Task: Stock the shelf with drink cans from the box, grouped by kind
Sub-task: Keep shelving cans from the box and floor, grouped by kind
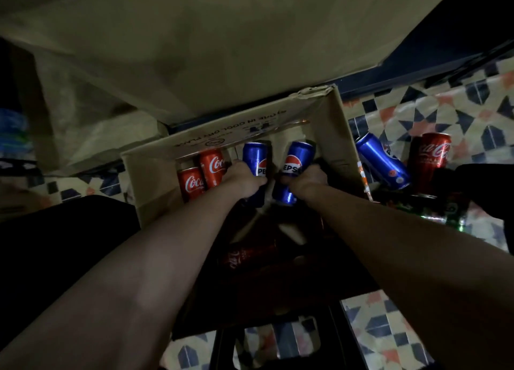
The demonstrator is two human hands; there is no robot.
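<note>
1. Hands first: your left hand (243,179) is wrapped around a blue Pepsi can (255,161), and your right hand (304,179) is wrapped around a second Pepsi can (296,165). Both cans stand roughly upright, side by side, inside the cardboard box (338,147).
2. Your two forearms come in from 7 and 5 o'clock and meet near the middle of the view, just below the cans.
3. At 9 o'clock of your left hand, two red Coca-Cola cans (204,173) stand touching each other against the box's left inner corner, the nearer one lower in the view.
4. The box's far wall carries printed text that reads upside down from where you stand; its top right corner is torn and crumpled.
5. Outside the box, at 3 o'clock, a loose Pepsi can (382,163) leans tilted on the patterned tile floor (459,113), and just to its right a darker red Coca-Cola can (432,161) stands upright.
6. Below those two, at about 4 o'clock, more cans (434,208) with green on them sit in shadow; you cannot tell their kind.
7. At 6 o'clock of your hands, a dim red can (251,255) lies on its side in deep shadow.
8. Across 12 o'clock, a broad tan surface (222,35) fills the top of the view.
</note>
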